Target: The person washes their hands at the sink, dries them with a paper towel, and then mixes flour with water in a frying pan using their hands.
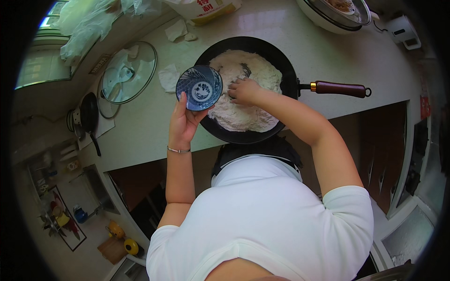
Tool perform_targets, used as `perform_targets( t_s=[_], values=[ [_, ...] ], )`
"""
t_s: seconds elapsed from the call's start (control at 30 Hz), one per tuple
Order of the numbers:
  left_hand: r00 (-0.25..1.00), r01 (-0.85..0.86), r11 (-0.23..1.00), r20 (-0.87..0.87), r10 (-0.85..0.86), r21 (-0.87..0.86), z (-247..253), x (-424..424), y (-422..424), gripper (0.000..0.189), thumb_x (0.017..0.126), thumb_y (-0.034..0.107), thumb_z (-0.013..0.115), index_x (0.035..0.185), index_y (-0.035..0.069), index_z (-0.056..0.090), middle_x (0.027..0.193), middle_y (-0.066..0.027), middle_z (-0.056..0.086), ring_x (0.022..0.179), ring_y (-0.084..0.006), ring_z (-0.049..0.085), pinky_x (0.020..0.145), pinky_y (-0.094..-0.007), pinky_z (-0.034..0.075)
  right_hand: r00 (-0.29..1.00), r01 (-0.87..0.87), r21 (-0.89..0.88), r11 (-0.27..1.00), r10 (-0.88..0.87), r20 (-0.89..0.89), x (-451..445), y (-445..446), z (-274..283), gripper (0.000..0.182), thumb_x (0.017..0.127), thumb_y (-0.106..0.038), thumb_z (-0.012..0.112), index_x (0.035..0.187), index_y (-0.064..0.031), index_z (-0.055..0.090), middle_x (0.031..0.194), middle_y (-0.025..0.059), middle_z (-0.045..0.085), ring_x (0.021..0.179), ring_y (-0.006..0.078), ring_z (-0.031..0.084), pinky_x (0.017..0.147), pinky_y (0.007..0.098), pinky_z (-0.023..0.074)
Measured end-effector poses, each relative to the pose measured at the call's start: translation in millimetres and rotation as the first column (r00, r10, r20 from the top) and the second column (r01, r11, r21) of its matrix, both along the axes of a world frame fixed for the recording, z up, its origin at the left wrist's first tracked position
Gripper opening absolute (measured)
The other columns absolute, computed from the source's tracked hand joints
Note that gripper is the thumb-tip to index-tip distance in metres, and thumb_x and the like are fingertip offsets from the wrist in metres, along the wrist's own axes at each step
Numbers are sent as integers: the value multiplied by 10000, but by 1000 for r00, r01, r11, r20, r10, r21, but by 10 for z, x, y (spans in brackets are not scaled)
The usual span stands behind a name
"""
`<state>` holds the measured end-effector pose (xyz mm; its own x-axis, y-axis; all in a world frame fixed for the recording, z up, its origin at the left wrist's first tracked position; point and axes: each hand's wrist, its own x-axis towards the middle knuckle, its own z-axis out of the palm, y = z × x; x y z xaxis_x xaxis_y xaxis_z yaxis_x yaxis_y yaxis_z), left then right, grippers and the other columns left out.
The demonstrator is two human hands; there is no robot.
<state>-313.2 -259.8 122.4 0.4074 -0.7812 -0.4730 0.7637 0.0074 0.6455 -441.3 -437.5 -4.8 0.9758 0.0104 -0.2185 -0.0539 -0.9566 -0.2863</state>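
A black frying pan [291,75] with a brown handle stands at the edge of the counter, a wide heap of white flour [263,116] spread inside it. My left hand [186,119] grips a small blue-and-white patterned bowl [182,80] by its lower rim, over the pan's left side. The bowl's inside faces the camera and no contents are visible in it. My right hand [244,92] rests in the flour near the middle of the pan, fingers spread and their tips partly hidden. Dark patches of pan bottom show through the flour around that hand.
A glass lid [144,77] leans at the left by the wall, with a small black pan [89,112] beyond it. White paper pieces [169,78] lie left of the pan. A printed bag [207,12] stands at the back; stacked bowls [320,17] are at the back right.
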Motion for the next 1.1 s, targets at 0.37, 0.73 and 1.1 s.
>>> perform_targets(
  t_s=[0.37, 0.73, 1.1],
  values=[
    [999, -32, 999, 26, 32, 10, 19, -58, 47, 400, 955, 304, 415, 1216, 2, 416, 1115, -151, 582, 938, -282, 628, 723, -357, 588, 948, -156, 108, 982, 180, -263, -460, 37, 173, 467, 868, -426, 484, 1167, -71, 539, 1250, 92, 498, 1121, 267, 483, 922, 376, 401],
    [999, 3, 1000, 35, -2, -10, -52, -19, 133, 468, 943, 329, 437, 1269, -2, 379, 1225, -166, 513, 1077, -313, 554, 896, -464, 500, 981, -90, 32, 995, 94, -169, -483, 19, 137, 472, 833, -419, 528, 1114, -42, 576, 1256, 91, 503, 1111, 259, 499, 912, 379, 409],
    [999, -3, 1000, 48, 2, 17, -16, -39, 130, 449, 950, 320, 424, 1262, -2, 390, 1216, -160, 522, 1067, -306, 560, 879, -461, 510, 938, 79, 37, 996, -62, -342, -419, 43, 342, 451, 832, -385, 547, 1111, -31, 558, 1206, 79, 507, 1092, 254, 490, 879, 374, 407]
  ],
)
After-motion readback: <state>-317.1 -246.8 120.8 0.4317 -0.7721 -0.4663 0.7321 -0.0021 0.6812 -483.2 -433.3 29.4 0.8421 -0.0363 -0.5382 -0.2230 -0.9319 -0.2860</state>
